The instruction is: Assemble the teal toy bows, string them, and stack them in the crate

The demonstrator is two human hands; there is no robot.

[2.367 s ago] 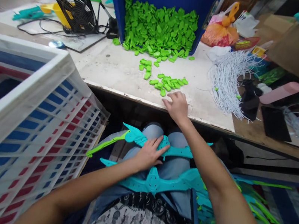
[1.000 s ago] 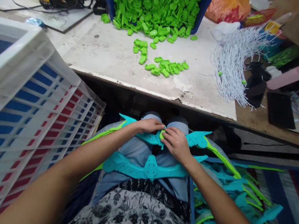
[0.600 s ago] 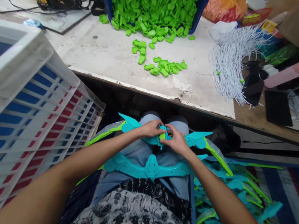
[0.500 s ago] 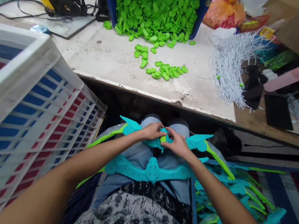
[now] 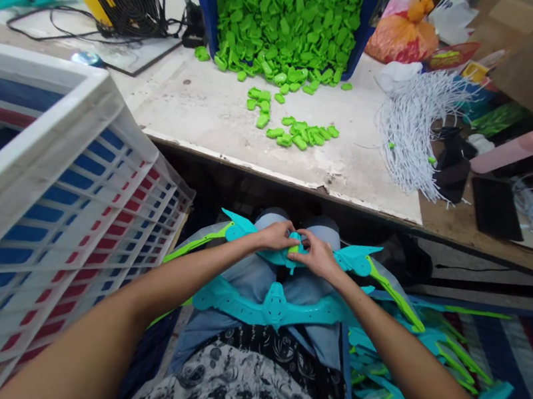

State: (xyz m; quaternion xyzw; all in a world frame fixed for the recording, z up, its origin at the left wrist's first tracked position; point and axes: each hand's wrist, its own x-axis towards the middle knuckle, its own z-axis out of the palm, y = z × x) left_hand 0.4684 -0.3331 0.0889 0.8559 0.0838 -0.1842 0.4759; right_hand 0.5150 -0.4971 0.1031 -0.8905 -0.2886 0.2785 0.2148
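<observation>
Across my knees lies a turquoise toy bow (image 5: 354,259), with green-edged limbs curving out at both ends. At its middle sits a small green plastic piece (image 5: 294,248). My left hand (image 5: 275,234) is closed at the bow's centre, its fingertips by the upper left of the green piece. From the other side, my right hand (image 5: 316,255) pinches the green piece with thumb and fingers. The fingertips partly hide where piece and bow meet. Nearer my body, a second turquoise bow (image 5: 230,299) rests on my lap, its centre block facing up.
A blue bin (image 5: 203,7) spills green pieces onto the white worktop (image 5: 200,108). White ties (image 5: 411,131) and a black phone (image 5: 496,209) lie at right. A white crate (image 5: 85,96) stands at my left; a pile of turquoise bows (image 5: 397,395) fills the right side.
The whole view has shifted slightly right and down. Both hands stay at the bow's centre around the green piece, with almost no change in grip.
</observation>
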